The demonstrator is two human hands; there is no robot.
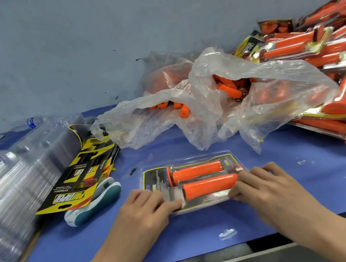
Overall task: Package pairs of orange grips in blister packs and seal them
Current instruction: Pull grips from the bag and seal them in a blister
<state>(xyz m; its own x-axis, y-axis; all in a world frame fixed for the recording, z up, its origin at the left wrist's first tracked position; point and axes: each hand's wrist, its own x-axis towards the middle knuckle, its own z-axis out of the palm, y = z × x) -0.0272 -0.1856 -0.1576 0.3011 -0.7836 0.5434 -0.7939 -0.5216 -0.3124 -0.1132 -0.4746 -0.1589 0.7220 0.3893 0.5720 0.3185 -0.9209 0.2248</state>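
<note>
Now the pack (pixel 206 201) lies flat on the table (pixel 312 188), in the middle and near the front edge, with two grips (pixel 196 171) side by side inside it. The left hand (pixel 147 205) pinches its near left corner and the right hand (pixel 264 186) pinches its near right corner, with fingers curled on top.

I judge the step is sealing the near edge. To do it well, press the two halves together along the whole edge, from the corners toward the middle. Keep the pack flat, so the grips do not roll out of place. Whether the far edge is closed, I cannot tell.

Behind the pack is a bag (pixel 209 111) with loose grips (pixel 229 90). At the right is a pile (pixel 325 56) of finished packs. At the left are a stack (pixel 5 180) of empty blisters, some cards (pixel 78 182) and a teal tool (pixel 95 203) near the left hand. Nothing lies between the hands and the pack, but the bag's loose plastic is near the far edge and could get caught.
</note>
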